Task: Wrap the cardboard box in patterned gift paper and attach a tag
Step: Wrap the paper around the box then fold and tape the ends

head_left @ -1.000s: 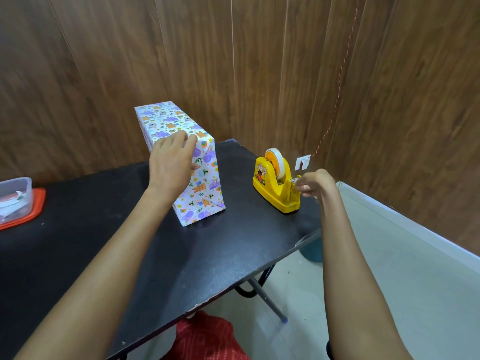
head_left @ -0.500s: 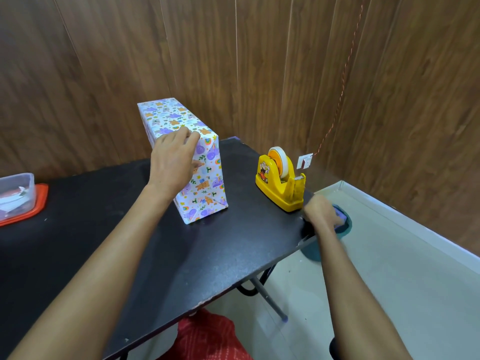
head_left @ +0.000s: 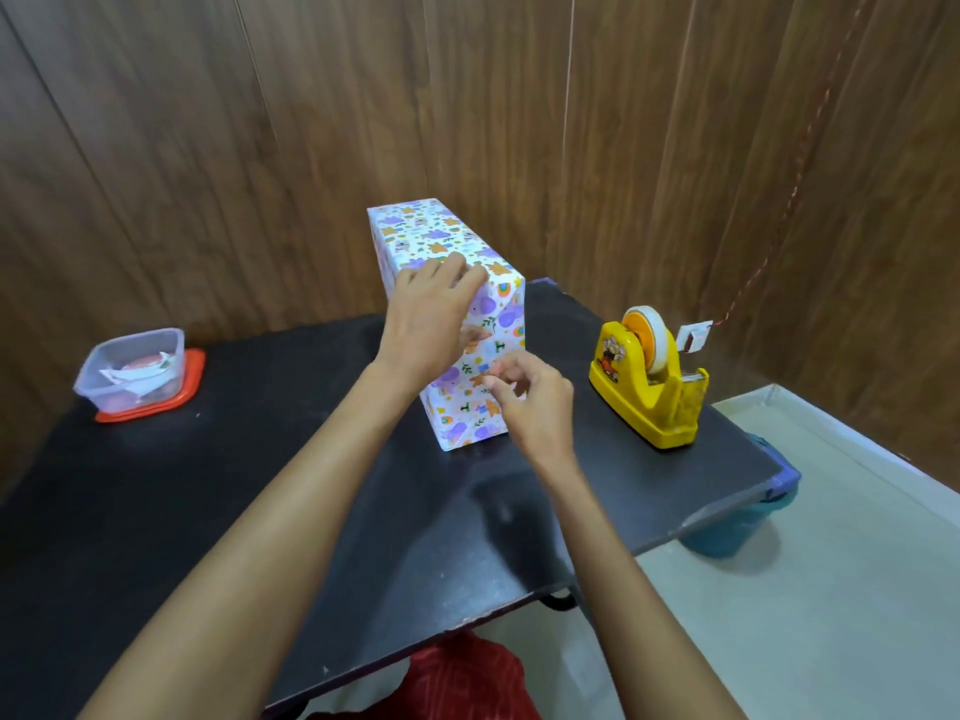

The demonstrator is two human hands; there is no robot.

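The wrapped box (head_left: 506, 314) stands upright on the black table (head_left: 311, 485). My left hand (head_left: 426, 319) holds its top edge, with the thumb on the near face. My right hand (head_left: 530, 402) covers part of that face, fingers curled narrow; whether they pinch something, I cannot tell. On the right stands a yellow tape dispenser (head_left: 644, 387), with a small tag (head_left: 693, 337) behind it. Far left is a plastic container (head_left: 132, 371).

Container (head_left: 130, 371) left; wrapped box (head_left: 415, 231) centre; tape dispenser (head_left: 644, 397) right; on table (head_left: 260, 485)
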